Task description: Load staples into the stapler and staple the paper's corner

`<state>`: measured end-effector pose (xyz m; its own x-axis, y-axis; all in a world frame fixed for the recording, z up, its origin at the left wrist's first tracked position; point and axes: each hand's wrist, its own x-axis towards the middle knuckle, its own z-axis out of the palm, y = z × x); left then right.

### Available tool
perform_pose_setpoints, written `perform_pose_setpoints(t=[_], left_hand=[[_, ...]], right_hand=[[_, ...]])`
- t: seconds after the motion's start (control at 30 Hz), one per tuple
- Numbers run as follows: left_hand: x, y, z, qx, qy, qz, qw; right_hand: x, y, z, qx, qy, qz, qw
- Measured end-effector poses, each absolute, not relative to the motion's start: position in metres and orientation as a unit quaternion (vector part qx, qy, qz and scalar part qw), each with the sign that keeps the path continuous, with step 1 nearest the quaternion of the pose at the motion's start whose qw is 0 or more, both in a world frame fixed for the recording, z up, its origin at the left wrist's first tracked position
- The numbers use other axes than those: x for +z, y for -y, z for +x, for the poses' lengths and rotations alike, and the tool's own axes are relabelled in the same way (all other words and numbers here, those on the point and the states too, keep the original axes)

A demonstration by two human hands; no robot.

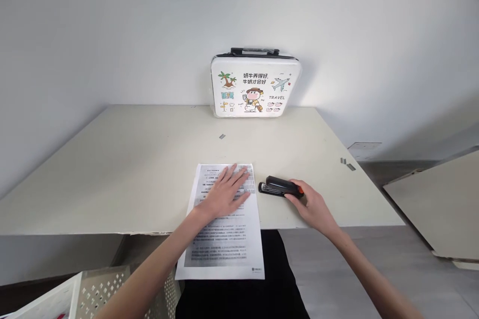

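My left hand (225, 192) lies flat with its fingers spread on a printed sheet of paper (228, 251). The sheet's lower part hangs over the table's front edge, above my lap. To the right of the paper, my right hand (312, 204) grips the rear end of a black stapler (281, 186) between thumb and fingers. The stapler lies on its side or low on the table, its front pointing left toward the paper and a small gap away from it. An orange-red bit shows at its rear. Whether the paper is one sheet or several, I cannot tell.
A white cartoon-printed case (256, 87) with a black handle stands at the back against the wall. Small staple strips (222, 136) lie mid-table, with more staple strips (348, 164) near the right edge. A perforated basket (101, 286) sits below the table at left.
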<state>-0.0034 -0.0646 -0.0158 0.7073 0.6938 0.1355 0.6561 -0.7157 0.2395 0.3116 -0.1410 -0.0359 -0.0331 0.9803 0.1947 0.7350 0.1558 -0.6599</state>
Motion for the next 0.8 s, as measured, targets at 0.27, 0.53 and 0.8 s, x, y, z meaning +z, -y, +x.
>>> perform_pose_setpoints(t=[0.27, 0.53, 0.8], left_hand=[[0.006, 0.066, -0.021, 0.086, -0.379, 0.915, 0.103], [0.014, 0.128, -0.103, 0.086, -0.44, 0.892, 0.053], [0.006, 0.131, -0.105, 0.047, -0.437, 0.898, 0.028]], right_hand=[[-0.029, 0.143, 0.321, 0.258, 0.627, -0.634, 0.372], [-0.026, 0.142, 0.321, 0.278, 0.61, -0.633, 0.388], [-0.022, 0.142, 0.323, 0.289, 0.581, -0.642, 0.409]])
